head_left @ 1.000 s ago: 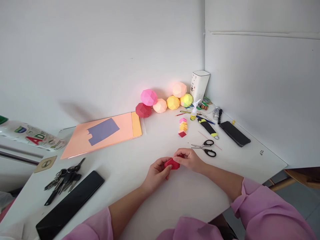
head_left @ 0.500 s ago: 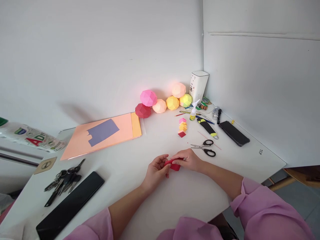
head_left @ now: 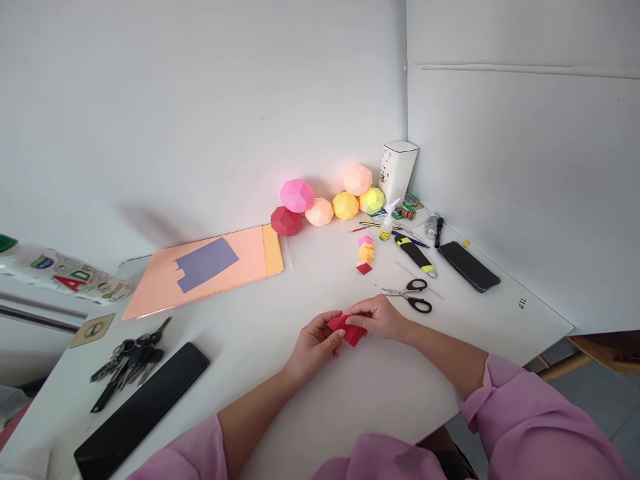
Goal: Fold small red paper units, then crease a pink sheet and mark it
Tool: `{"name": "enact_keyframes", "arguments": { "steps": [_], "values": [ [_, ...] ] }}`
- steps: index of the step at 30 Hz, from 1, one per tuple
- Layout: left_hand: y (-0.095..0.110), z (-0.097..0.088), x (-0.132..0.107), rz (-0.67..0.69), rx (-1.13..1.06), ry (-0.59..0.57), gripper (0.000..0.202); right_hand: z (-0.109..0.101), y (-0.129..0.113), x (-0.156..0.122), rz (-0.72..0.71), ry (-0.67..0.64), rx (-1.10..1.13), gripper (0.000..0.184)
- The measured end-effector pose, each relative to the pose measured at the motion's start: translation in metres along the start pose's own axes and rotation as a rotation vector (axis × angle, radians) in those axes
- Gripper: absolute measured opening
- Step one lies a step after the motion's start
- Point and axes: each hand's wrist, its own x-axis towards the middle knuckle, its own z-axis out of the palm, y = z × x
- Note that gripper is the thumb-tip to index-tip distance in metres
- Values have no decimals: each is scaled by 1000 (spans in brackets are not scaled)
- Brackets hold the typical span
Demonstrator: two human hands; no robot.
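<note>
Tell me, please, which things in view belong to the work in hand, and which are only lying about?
Belongs:
- red piece, held in the left hand and right hand
- probably also: small coloured pieces, scissors, utility knife, nozzle bottle

Probably just lying about:
- keys, phone, long black object, large bottle

white walls point(head_left: 200, 100), meeting in corner point(head_left: 407, 100) | white table point(head_left: 245, 333) | grey floor point(head_left: 595, 407) | brown wooden furniture point(head_left: 607, 353)
</note>
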Motion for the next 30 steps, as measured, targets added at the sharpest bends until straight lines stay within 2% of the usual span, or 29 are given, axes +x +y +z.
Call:
{"name": "enact_keyframes", "arguments": {
  "steps": [2, 9, 22, 30],
  "values": [
    [0, 0, 0, -1, 0, 4, 48, 0, -2, 0, 10, -7, 3, 30],
    [0, 1, 1, -3, -9, 10, 40, 1, 0, 1, -97, -25, -48, 24],
    [0, 0, 2, 15, -34, 27, 31, 2, -8, -3, 131, -124, 177, 29],
    [-3, 0, 2, 16, -34, 34, 30, 3, -6, -2, 142, -115, 183, 28]
  ]
}}
